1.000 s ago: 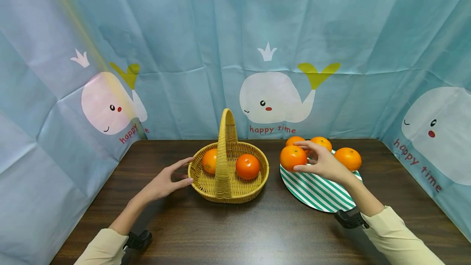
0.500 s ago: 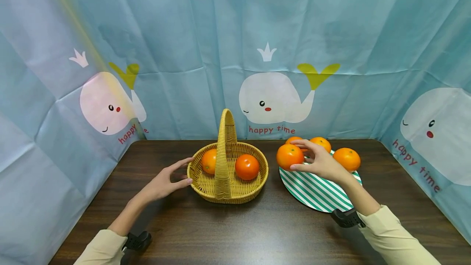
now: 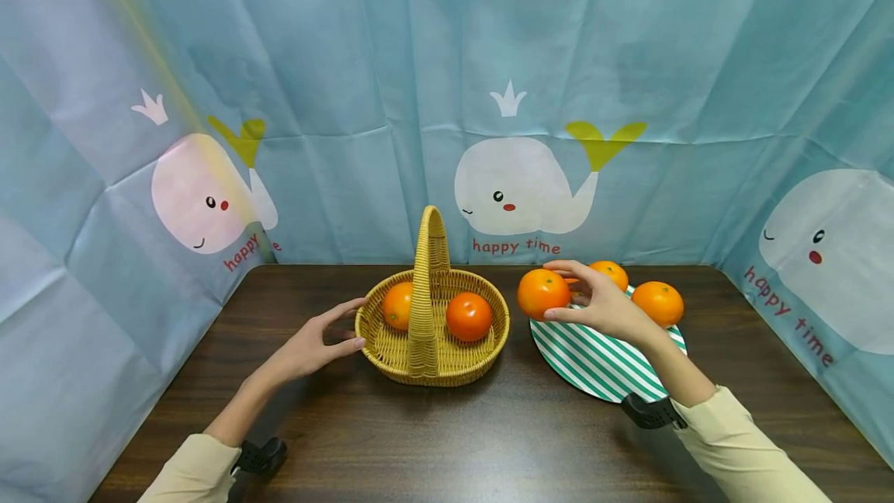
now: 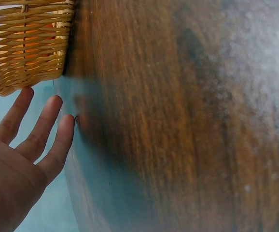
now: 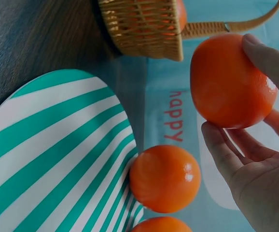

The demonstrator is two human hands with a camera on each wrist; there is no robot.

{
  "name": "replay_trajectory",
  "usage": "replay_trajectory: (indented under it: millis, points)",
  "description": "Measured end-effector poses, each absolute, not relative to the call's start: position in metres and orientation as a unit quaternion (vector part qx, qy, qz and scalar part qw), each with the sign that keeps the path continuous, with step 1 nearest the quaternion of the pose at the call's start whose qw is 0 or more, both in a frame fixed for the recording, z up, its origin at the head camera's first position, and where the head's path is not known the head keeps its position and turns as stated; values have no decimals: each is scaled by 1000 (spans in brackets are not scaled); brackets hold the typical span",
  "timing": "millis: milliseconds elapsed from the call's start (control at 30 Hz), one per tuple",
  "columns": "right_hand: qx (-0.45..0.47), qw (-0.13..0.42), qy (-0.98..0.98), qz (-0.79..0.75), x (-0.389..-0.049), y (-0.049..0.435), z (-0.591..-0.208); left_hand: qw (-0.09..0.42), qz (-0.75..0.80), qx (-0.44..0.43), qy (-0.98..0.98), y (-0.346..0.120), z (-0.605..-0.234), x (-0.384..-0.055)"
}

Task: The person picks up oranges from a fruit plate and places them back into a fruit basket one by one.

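Note:
My right hand holds an orange between thumb and fingertips, above the left edge of a green-and-white striped round mat. Seen from the right wrist, this orange is smooth and slightly flattened. My left hand has its thumb and fingertips spread at the left rim of a yellow wicker basket; in the left wrist view its fingers are fairly straight against the basket's side. Inside the basket lie an orange, left of the arched handle, and a redder, tomato-like fruit, right of it.
On the mat's far side sit one orange at the back and another at the right; a third is mostly hidden behind my right hand. A pale blue curtain with whales borders the dark wooden table.
My right hand has carried the held orange a short way left, toward the basket. The left hand and the basket have stayed in place.

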State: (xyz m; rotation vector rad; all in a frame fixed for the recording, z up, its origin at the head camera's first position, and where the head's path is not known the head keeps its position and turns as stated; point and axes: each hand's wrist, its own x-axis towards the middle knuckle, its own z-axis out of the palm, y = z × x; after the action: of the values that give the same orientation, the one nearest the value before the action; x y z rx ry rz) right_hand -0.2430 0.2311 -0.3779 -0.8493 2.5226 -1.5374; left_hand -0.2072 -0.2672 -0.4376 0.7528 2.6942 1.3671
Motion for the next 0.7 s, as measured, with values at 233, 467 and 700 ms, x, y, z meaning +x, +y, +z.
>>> replay_trajectory:
  millis: [233, 467, 700]
  points:
    - [-295, 30, 814, -500, -243, 223, -376, 10, 434, 246, 867, -268, -437, -207]
    - [-310, 26, 811, -495, -241, 215, -370, 12, 439, 242, 866, -268, -438, -207]
    - [-312, 38, 801, -509, -242, 208, -367, 15, 440, 243, 865, -267, -437, -207]
